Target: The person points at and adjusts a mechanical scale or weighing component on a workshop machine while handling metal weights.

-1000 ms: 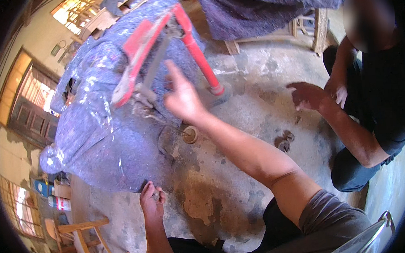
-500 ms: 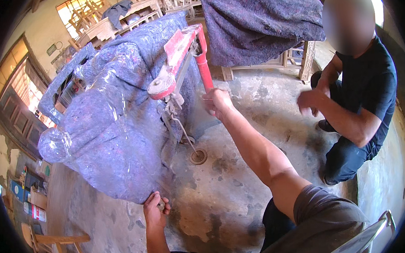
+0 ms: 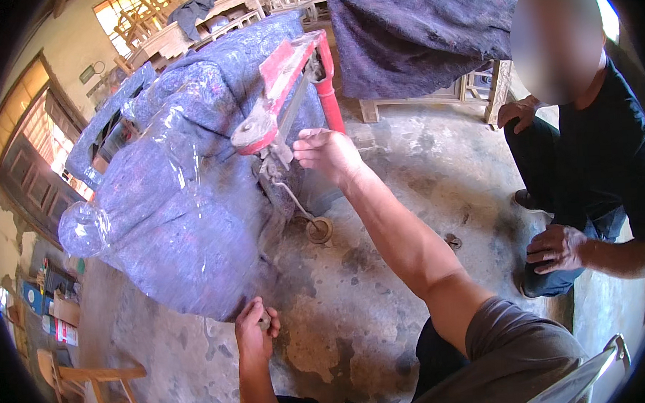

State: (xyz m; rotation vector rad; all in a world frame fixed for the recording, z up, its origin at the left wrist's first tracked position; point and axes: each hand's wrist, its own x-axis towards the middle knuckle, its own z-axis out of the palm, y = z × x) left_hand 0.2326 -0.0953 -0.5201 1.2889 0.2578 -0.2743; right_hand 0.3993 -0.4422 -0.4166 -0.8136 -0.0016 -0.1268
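Note:
A red metal arm (image 3: 285,79) with worn, dusty paint leans out beside a large object wrapped in a blue-purple felt blanket (image 3: 185,230) and clear film. From its upper end a red tube (image 3: 330,106) hangs down. My right hand (image 3: 327,154) is just below that tube, fingers stretched toward the dusty metal joint (image 3: 276,160) under the arm; whether they touch it is unclear. A thin bent rod (image 3: 294,197) runs from the joint to a round disc (image 3: 319,230) at floor level. My left hand (image 3: 257,329) is closed around a small brownish thing at the blanket's lower corner.
On the right a person in dark clothes (image 3: 597,150) crouches on the stained concrete floor (image 3: 404,219). Behind stands wooden furniture under a dark blanket (image 3: 423,36). A wooden chair (image 3: 102,373) is at lower left, near boxes and cans (image 3: 59,317).
My right hand has left the red tube and moved left and slightly up toward the metal joint. The other person's hands have parted and lowered to the knees. My left hand stays at the corner.

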